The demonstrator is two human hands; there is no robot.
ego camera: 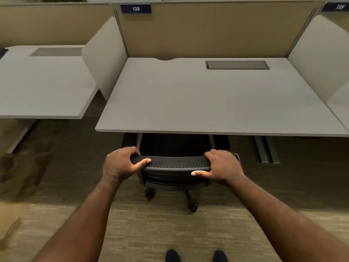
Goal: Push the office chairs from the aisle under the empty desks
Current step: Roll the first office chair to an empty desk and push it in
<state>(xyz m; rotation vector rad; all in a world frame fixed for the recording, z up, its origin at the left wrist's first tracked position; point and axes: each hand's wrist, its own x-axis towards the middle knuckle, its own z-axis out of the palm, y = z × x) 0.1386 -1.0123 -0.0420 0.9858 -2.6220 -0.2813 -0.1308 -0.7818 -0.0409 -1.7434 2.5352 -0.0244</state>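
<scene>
Fingers [133, 150] of the left hand [120, 163] are curling over the top edge of the office chair's [173, 171] mesh backrest [175, 161], with the thumb lying flat along the near face of that mesh; the grip is wrapping the left end of the rim, not spreading wide. On the other end the right hand [222, 167] is doing the same, fingers hooking over the far side and the thumb pointing inward beneath the rim, so both hands are closing on the backrest and are carrying nothing else.

From the head view, the chair is sitting at the near edge of the desk [188, 103] marked 138 [136, 8], roughly centred along that edge. Its seat is already lying in shadow under the desktop, while the backrest, the base and the casters [192, 207] are standing out on the carpet [151, 233].

To finish the push well, I judge that the hands should be pressing evenly, keeping the chair square to the near edge, and easing off as the backrest is nearing the desktop, so fingers are not getting pinched against it. The casters may be swivelling and steering the chair off line.
</scene>
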